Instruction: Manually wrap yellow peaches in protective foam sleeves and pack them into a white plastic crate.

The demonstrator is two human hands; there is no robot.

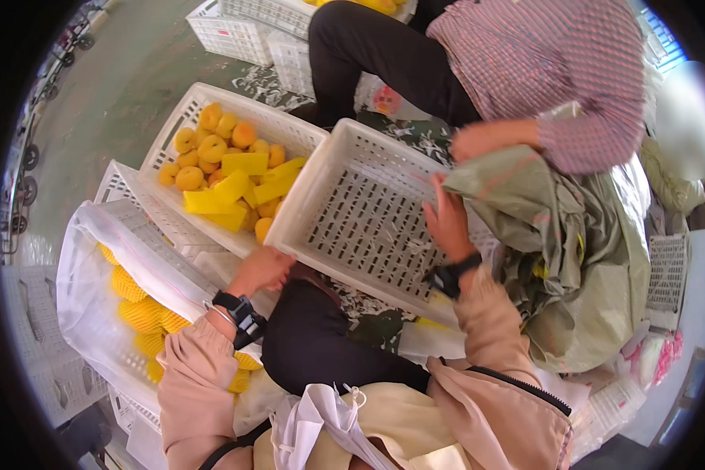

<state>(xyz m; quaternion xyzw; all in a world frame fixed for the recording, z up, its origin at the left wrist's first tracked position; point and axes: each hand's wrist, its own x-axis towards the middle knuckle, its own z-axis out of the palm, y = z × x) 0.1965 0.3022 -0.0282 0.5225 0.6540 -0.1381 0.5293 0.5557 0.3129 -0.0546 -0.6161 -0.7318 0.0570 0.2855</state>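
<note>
A white plastic crate (382,294) lies before me, with paper scraps on its slatted bottom. My left hand (264,269), fingers curled, is at its near left corner; whether it grips the rim is hidden. Over the right side of this crate is my right hand (448,220), fingers apart, close beside the edge of an olive woven sack (587,294). I see nothing held in it. Left of the crate stands another white crate (158,138) of yellow-orange peaches (212,148), with flattened yellow foam net sleeves (214,201) on top.
A co-worker's hand (487,138) is at the far edge of the sack. At my left, a plastic-lined crate (82,282) contains fruit in yellow foam nets (147,314). More white crates (229,35) stand beyond, and paper scraps (270,88) litter the green floor (123,76).
</note>
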